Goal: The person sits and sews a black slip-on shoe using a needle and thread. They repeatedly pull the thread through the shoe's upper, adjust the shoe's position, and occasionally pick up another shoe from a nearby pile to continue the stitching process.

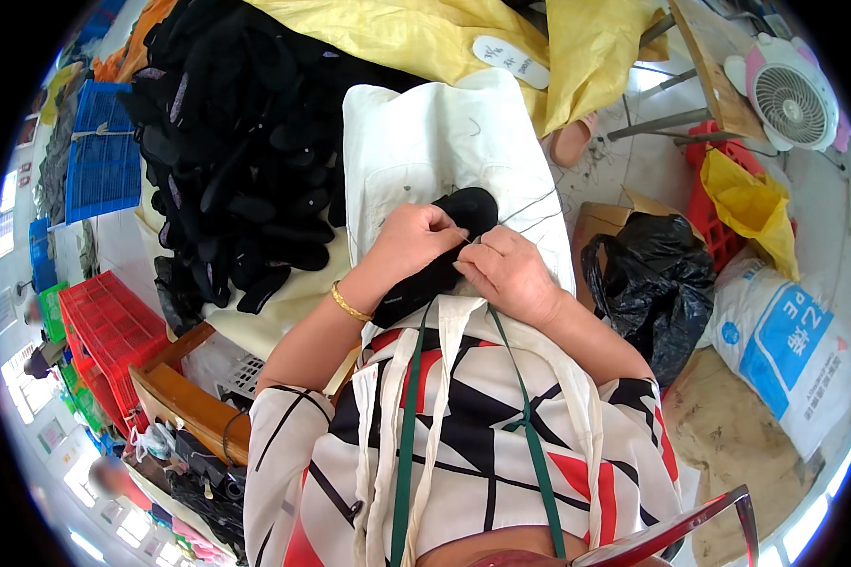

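A black cloth shoe lies on the white cloth over my lap, its rounded end pointing away from me. My left hand rests on its left side, with thumb and forefinger pinched together above the shoe. Facing it, my right hand is closed in a pinch too, its fingertips almost meeting the left ones. A tiny thin thing shows between the fingertips; it is too small to name. Dark loose threads lie on the cloth to the right of the shoe.
A large heap of black shoes lies to the left. Yellow sheeting with a white sole is at the far side. On the right are a black plastic bag, a printed sack and a fan. Red crates stand left.
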### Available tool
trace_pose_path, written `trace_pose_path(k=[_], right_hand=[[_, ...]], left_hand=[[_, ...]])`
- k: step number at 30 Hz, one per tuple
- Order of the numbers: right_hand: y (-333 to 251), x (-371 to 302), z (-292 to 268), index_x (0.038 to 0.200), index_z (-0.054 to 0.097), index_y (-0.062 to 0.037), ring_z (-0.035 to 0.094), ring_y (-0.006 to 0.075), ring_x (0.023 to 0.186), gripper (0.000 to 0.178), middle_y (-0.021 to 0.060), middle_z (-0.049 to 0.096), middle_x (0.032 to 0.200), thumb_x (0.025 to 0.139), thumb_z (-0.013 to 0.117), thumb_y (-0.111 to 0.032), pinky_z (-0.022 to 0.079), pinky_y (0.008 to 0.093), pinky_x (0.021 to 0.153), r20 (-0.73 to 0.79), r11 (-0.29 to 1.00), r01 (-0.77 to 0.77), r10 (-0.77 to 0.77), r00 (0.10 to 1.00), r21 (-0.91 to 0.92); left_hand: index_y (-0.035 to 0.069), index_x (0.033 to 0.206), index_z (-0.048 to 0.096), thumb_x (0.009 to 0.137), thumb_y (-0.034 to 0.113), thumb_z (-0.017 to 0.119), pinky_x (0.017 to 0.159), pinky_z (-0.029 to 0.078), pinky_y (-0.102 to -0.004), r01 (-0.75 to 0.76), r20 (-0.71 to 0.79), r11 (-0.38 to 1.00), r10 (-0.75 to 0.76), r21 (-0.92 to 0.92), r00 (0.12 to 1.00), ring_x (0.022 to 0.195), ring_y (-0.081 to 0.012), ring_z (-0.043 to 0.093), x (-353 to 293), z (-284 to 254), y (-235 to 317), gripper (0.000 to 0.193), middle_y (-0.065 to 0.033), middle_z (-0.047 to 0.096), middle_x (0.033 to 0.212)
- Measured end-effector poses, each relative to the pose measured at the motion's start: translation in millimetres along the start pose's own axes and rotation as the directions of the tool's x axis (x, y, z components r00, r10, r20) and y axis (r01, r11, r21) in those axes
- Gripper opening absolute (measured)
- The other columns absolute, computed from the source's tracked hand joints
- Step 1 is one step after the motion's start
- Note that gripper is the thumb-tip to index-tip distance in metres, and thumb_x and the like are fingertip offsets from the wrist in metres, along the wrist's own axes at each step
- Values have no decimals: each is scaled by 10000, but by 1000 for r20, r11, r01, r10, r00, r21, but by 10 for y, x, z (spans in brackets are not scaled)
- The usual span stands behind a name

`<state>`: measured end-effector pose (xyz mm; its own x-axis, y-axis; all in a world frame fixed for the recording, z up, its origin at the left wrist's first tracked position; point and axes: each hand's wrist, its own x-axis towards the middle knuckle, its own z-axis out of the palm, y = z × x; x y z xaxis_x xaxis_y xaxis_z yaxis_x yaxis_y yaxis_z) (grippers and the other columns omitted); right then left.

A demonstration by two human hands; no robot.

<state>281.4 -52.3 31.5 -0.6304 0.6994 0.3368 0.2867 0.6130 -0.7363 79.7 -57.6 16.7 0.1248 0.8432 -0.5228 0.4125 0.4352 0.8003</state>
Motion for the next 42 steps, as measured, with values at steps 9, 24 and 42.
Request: trace_pose_path(k=[9,24,42], right_hand=[[219,175,-5,956,641,-56,658,312,734,74,133,663,857,902,644,-107,530,379,651,95,917,-364,353,931,161],[432,367,174,844,637,-90,618,301,753,46,85,567,786,815,673,-99,521,405,641,91,969,-94,117,989,-231],[653,174,-415,932,533,-130,530,73,621,127,1,609,798,1042,512,-189,437,219,534,16,229,-311,781,625,922]], left_hand=[[47,826,661,846,127,746,452,316,-190,117,-41,813,-170,-570,985,507,-40,434,-122,-107,-31,118,17,593,696],[47,912,622,945,185,652,457,396,-194,37,-46,947,-54,-318,997,502,-46,469,-74,-174,-102,145,17,565,696],[75,831,647,850,108,685,543,480,-356,-454,-237,714,641,534,730,610,-272,599,-81,-36,-153,54,-86,607,710]])
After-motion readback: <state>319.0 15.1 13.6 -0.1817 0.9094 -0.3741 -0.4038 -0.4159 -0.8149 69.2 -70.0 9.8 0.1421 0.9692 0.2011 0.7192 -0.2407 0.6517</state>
